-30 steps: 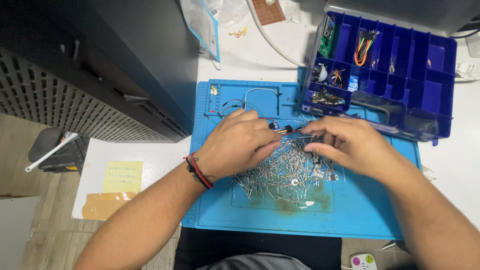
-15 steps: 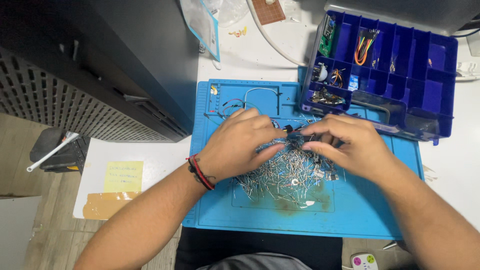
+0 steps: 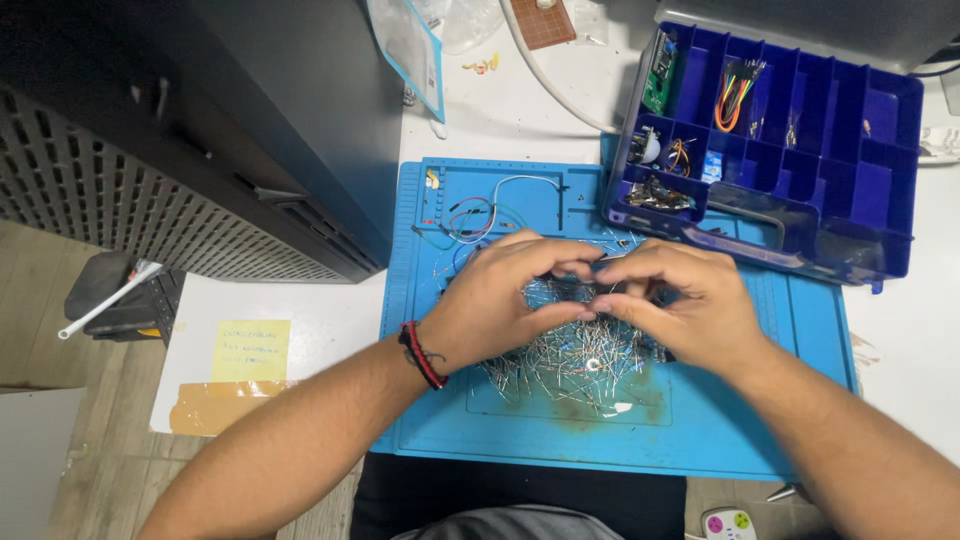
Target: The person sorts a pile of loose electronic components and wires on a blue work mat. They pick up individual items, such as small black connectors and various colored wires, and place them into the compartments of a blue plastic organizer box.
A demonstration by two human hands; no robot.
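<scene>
My left hand (image 3: 500, 300) and right hand (image 3: 675, 300) meet, fingertips pinching something small I cannot make out, above a heap of thin metal-legged components (image 3: 570, 355) on the smooth blue mat (image 3: 720, 430). The blue compartment box (image 3: 850, 190) holds coloured jumper wires (image 3: 735, 95).

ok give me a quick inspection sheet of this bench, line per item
surface: blue work mat on a white table, brown stain near its front edge.
job's things: heap of small metal-legged components mid-mat; left hand and right hand meet over it, fingertips pinched together on something too small to tell.
clutter: blue compartment box holding parts; yellow sticky note; clear bag.
grippers: both hands' grip closed, contents hidden.
cables: loose coloured wires on the mat's back edge; jumper wires in the box.
surroundings: black vented cabinet at left.
</scene>
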